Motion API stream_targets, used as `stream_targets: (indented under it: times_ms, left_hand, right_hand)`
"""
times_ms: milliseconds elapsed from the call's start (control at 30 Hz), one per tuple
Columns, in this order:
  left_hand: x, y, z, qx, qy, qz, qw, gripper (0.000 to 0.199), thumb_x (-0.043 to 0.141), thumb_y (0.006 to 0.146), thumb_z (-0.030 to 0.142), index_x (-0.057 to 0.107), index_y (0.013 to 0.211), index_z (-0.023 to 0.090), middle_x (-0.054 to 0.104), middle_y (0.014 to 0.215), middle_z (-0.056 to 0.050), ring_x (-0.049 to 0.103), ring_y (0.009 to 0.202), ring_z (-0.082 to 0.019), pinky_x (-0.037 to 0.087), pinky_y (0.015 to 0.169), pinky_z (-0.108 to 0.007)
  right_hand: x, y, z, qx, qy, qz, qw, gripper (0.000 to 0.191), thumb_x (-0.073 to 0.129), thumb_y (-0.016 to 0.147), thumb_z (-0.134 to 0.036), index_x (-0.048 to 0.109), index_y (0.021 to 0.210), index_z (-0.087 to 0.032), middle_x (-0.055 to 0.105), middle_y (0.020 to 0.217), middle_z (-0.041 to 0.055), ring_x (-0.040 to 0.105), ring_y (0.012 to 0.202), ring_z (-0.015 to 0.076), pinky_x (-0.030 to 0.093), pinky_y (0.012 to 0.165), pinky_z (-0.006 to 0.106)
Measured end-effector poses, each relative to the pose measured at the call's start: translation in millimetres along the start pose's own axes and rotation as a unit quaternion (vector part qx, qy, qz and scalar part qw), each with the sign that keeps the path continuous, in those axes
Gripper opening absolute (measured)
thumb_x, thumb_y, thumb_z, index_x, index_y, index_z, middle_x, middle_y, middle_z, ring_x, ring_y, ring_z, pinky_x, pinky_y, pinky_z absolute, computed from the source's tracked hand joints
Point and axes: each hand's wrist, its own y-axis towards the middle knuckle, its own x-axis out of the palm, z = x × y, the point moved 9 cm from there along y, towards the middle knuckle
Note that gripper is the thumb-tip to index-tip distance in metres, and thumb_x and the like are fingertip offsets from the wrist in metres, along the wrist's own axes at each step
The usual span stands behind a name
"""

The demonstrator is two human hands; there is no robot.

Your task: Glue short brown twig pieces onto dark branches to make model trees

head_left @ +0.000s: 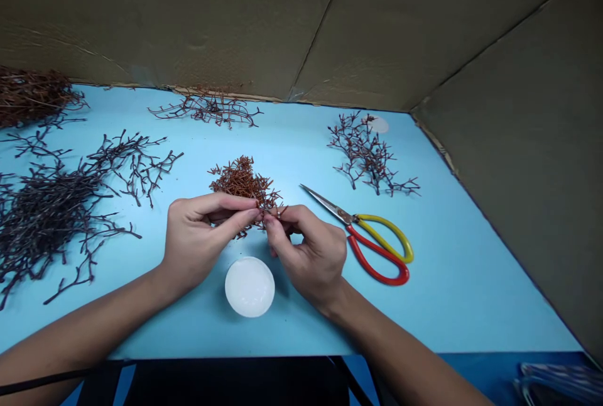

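Right now the left hand [205, 242] and the right hand [311, 255] are held close together, fingertips almost meeting, and a thin reddish-brown sprig [276, 216] is pinched in the right hand's fingers; whether anything is gripped by the left hand cannot be told from this view. Both wrists are angled inward, with the forearms rising from the near edge of the frame. Directly beyond the fingertips sits a dense clump of brown twigs [242, 181], its lower sprigs running in under the hands. A careless pull could snag that tangle, and too hard a pinch could snap the brittle stems. Just below the hands, a white round container [249, 286] is within reach of a knocked wrist. Off to the right, steel scissors [342, 212] with red and yellow handles are lying on the blue table [447, 268], and a spray of dark twigs [370, 154] is spread beyond them. To the left, a large heap of dark branching twigs [51, 224] is piled up, and a cardboard wall [301, 22] is standing far ahead.
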Motion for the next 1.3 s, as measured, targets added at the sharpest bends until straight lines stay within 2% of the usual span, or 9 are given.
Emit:
stream_targets:
  times_ms: [400,1067,1300]
  left_hand:
    - [-0.6,-0.7,-1.0,0.004,0.002,0.008,1.0,0.023,0.09,0.08,0.008,0.09,0.089,0.029,0.087,0.086,0.003,0.084,0.075,-0.013,0.069,0.072,-0.014]
    - [1.0,-0.7,1.4,0.003,0.003,0.006,1.0,0.023,0.089,0.08,0.006,0.09,0.088,0.027,0.087,0.085,0.001,0.084,0.074,-0.015,0.07,0.07,-0.016]
    - [0.1,-5.5,6.7,0.022,0.009,0.013,1.0,0.02,0.091,0.08,0.01,0.09,0.088,0.028,0.087,0.088,0.001,0.084,0.077,-0.015,0.071,0.073,-0.019]
  right_hand:
    - [2.3,-1.6,-0.8,-0.013,-0.005,-0.017,1.0,0.014,0.066,0.1,-0.01,0.064,0.092,-0.021,0.068,0.066,-0.0047,0.059,0.051,0.0091,0.046,0.049,0.022]
    - [5.7,-2.0,2.4,0.005,0.02,-0.036,0.999,0.013,0.063,0.102,-0.008,0.066,0.099,-0.021,0.071,0.073,-0.0028,0.067,0.061,0.0116,0.052,0.056,0.024]
    - [3.2,-3.7,2.9,0.02,0.031,-0.03,0.999,0.014,0.063,0.101,-0.009,0.065,0.095,-0.022,0.067,0.068,-0.004,0.062,0.056,0.0112,0.051,0.055,0.025]
